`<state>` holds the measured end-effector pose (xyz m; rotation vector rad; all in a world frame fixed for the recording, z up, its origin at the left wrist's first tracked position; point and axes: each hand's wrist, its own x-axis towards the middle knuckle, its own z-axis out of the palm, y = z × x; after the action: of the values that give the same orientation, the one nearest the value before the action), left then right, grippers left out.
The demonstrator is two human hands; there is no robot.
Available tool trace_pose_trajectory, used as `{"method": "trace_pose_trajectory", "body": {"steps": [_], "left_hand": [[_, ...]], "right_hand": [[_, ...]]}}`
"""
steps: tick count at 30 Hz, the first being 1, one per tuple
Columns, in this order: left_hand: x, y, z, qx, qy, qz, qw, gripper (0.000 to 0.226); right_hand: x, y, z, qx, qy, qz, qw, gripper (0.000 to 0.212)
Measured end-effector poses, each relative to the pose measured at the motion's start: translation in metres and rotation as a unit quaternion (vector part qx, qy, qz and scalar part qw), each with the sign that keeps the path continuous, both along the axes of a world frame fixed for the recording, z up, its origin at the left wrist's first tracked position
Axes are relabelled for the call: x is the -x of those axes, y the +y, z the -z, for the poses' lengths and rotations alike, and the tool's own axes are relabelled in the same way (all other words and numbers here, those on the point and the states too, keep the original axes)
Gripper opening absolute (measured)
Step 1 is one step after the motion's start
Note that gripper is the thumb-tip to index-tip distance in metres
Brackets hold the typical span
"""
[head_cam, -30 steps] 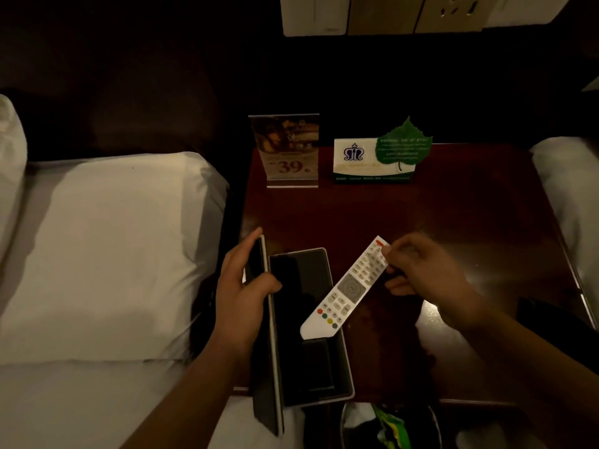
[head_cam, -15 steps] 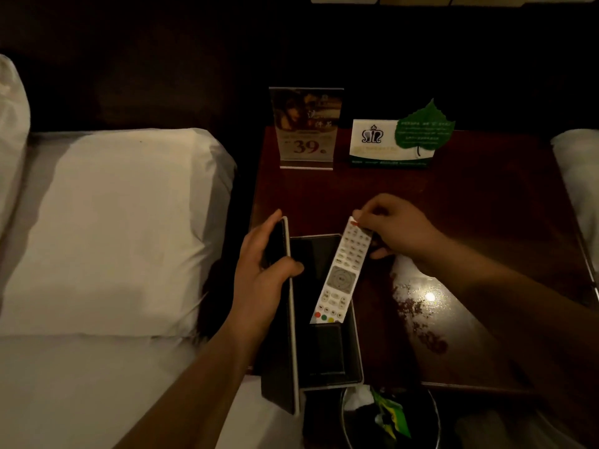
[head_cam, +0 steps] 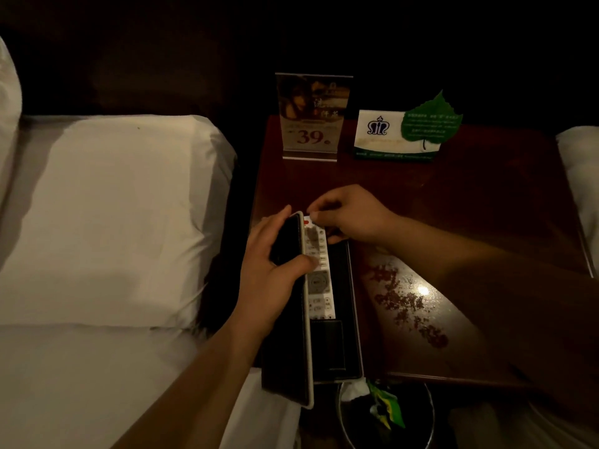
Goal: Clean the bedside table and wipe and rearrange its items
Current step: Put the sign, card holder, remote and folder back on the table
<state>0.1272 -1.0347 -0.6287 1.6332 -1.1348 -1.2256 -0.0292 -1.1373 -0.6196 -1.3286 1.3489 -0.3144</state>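
Observation:
A dark box (head_cam: 351, 319) with a pale rim lies at the front left of the reddish-brown bedside table (head_cam: 453, 196). Its hinged lid (head_cam: 291, 351) stands on edge along the box's left side, and my left hand (head_cam: 272, 270) grips the lid near its far end. A white remote control (head_cam: 319, 280) lies lengthwise inside the box, against the lid. My right hand (head_cam: 350, 215) pinches the remote's far end, by its red button. The remote's left edge is hidden behind the lid.
An acrylic sign reading 39 (head_cam: 312, 118) and a white card with a green leaf (head_cam: 408, 131) stand at the table's back. White pillows lie on the left (head_cam: 107, 215) and at the far right (head_cam: 580, 170). A bin holding litter (head_cam: 385, 413) sits below the table's front edge.
My right hand swung the remote from a slant across the box to lie straight inside it, next to the lid. My left hand kept hold of the lid.

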Motion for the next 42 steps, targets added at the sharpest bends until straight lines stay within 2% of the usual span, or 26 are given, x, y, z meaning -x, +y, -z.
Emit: {"method": "trace_pose_trajectory", "body": {"steps": [4, 7, 10, 14, 18, 21, 33, 36, 39, 42], "left_hand": [[0.003, -0.002, 0.001, -0.006, -0.027, 0.008, 1.000, 0.083], [0.003, -0.002, 0.006, -0.012, -0.036, 0.017, 0.999, 0.082], [0.007, -0.003, 0.010, -0.009, -0.060, 0.035, 0.998, 0.083], [0.012, -0.004, 0.012, -0.007, -0.106, 0.043, 0.993, 0.085], [0.015, -0.004, 0.011, -0.007, -0.127, 0.046, 0.991, 0.086], [0.019, -0.004, 0.010, -0.004, -0.150, 0.046, 0.988, 0.084], [0.034, -0.007, 0.005, -0.020, -0.238, 0.059, 0.969, 0.088], [0.037, -0.007, 0.002, -0.018, -0.263, 0.073, 0.962, 0.087], [0.036, -0.003, 0.004, 0.009, -0.274, 0.087, 0.958, 0.079], [0.026, 0.006, 0.010, 0.045, -0.214, 0.023, 0.976, 0.067]], "right_hand": [[-0.001, 0.004, 0.005, 0.056, 0.034, 0.000, 0.998, 0.015], [0.000, 0.010, 0.010, 0.060, 0.044, 0.005, 0.997, 0.023], [-0.002, 0.016, 0.014, 0.093, 0.062, -0.030, 0.993, 0.028], [0.000, 0.024, 0.022, 0.181, 0.162, -0.059, 0.968, 0.037], [0.006, 0.027, 0.026, 0.171, 0.145, -0.042, 0.974, 0.034], [0.014, 0.031, 0.028, 0.200, 0.160, -0.008, 0.967, 0.032], [0.016, 0.033, 0.029, 0.173, 0.117, 0.017, 0.978, 0.034], [0.026, 0.042, 0.029, 0.123, 0.019, 0.111, 0.986, 0.034], [0.041, 0.064, 0.032, 0.089, -0.024, 0.231, 0.969, 0.021], [0.044, 0.093, 0.039, 0.061, -0.057, 0.283, 0.956, 0.017]]}}
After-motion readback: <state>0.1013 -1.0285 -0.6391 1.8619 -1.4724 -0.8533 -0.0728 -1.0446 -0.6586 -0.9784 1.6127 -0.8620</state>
